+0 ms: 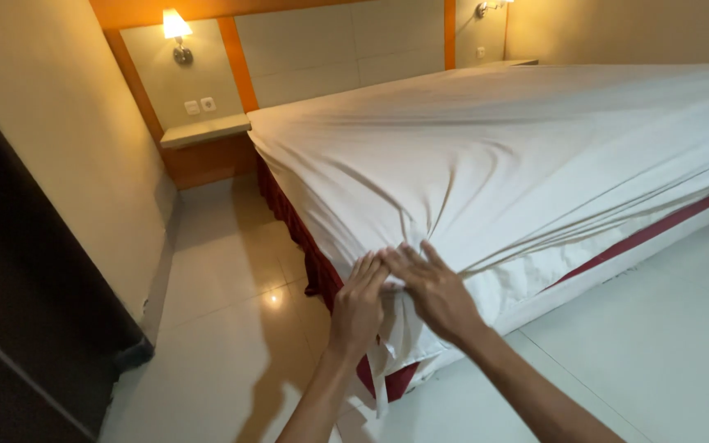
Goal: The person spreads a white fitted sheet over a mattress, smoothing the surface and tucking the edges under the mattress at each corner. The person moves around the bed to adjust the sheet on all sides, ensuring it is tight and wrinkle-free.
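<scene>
L hand (360,305) & R hand (436,293): bare, forearms unsleeved, no rings

Both bare forearms rise from the bottom edge of the view and converge toward the middle; the left hand (360,302) lies back-up, its wrist straight, its fingers extended close together and pointing up and slightly right; the right hand (434,289) angles in from the lower right, palm down, fingers spread and reaching leftward; the fingertips of the two hands meet or overlap, though exactly which ones touch is hard to tell; neither hand appears curled into a closed grip.
</scene>
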